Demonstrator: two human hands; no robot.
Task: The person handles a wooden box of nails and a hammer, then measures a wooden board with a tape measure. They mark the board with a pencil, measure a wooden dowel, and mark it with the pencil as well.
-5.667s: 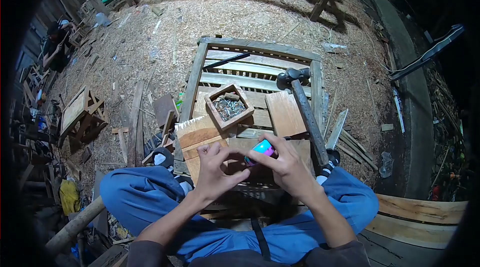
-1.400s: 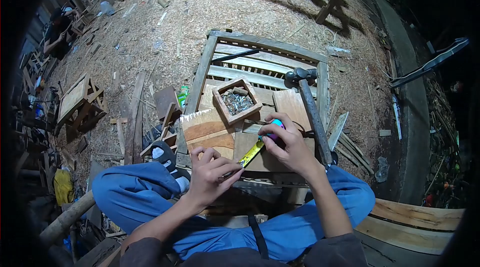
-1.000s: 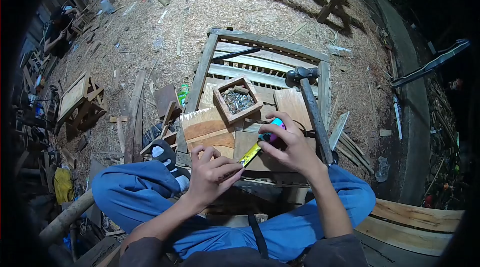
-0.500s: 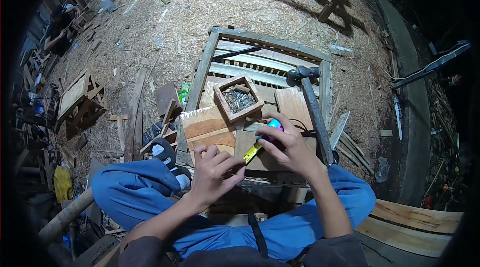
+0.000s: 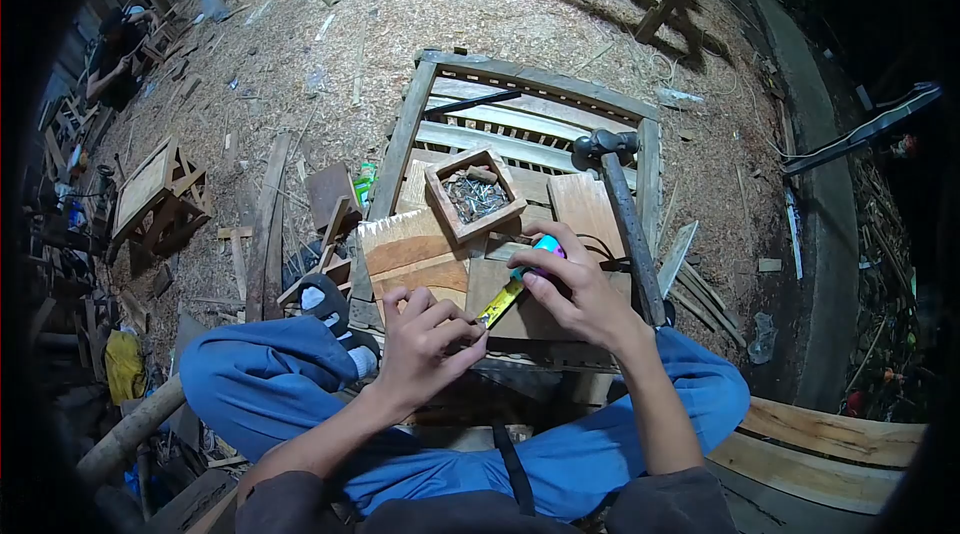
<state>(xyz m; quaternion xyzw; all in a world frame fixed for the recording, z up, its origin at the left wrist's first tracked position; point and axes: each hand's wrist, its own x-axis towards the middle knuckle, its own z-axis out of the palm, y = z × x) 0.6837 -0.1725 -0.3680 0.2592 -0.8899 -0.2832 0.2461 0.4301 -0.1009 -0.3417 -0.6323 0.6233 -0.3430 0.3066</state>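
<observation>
My right hand (image 5: pixel 572 286) is closed around the blue and purple case of a small tape measure (image 5: pixel 540 256). A short length of yellow tape (image 5: pixel 497 307) runs from it down to my left hand (image 5: pixel 425 339), whose thumb and forefinger pinch the tape's end. Below the tape lie flat wooden boards (image 5: pixel 420 256) on a slatted wooden bench. A square wooden box (image 5: pixel 477 196) of nails stands just beyond my hands. To the right, a hammer (image 5: pixel 625 219) rests with its head on the far side and its handle toward me.
The bench frame (image 5: pixel 540 84) has raised edges and gaps between its slats. A dark thin bar (image 5: pixel 473 104) lies across it. Wood scraps and a small wooden stool (image 5: pixel 150 196) are on the shavings-covered ground to the left. Another person (image 5: pixel 118 54) sits at the far left.
Slightly more yellow tape shows between my hands, and its face is turned more toward me. My left hand has shifted a little left. The view has moved slightly.
</observation>
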